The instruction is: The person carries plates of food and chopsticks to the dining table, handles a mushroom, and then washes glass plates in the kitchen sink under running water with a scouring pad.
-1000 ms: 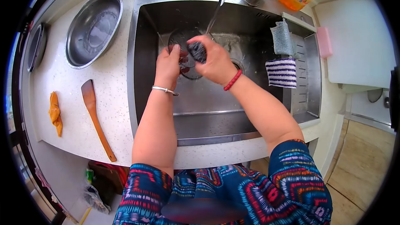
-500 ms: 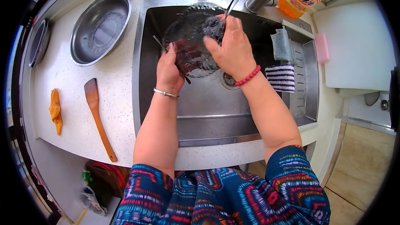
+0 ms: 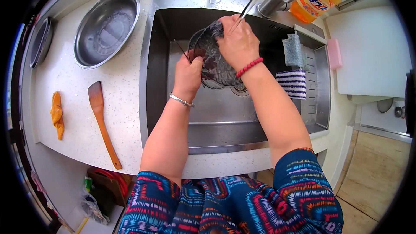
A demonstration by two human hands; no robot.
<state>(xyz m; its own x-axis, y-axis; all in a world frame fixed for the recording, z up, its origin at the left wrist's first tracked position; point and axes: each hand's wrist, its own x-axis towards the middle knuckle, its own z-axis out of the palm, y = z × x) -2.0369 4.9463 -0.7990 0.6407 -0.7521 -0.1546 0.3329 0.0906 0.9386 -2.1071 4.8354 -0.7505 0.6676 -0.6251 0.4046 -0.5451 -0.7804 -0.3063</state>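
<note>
Over the sink (image 3: 225, 134), my left hand (image 3: 188, 76) grips the near-left rim of a wet, see-through glass lid (image 3: 219, 67), which is tilted. My right hand (image 3: 239, 42) is closed around a dark scrubber (image 3: 214, 30) and presses it on the lid's upper part. Water from the faucet (image 3: 275, 1) runs down onto my right hand. Fingers of my left hand show dimly through the glass. Part of the scrubber is hidden by my right fingers.
Left of the sink are a steel basin (image 3: 107, 29), a wooden spatula (image 3: 102, 121) and an orange cloth (image 3: 56, 115). Right are a grey cloth (image 3: 293, 50), a striped cloth (image 3: 291, 84), an orange bottle (image 3: 315, 1) and a pink sponge (image 3: 334, 54).
The lid has tilted and turned in my left hand, which moved slightly right. My right hand, with the scrubber, went up from the lid's middle to its upper part.
</note>
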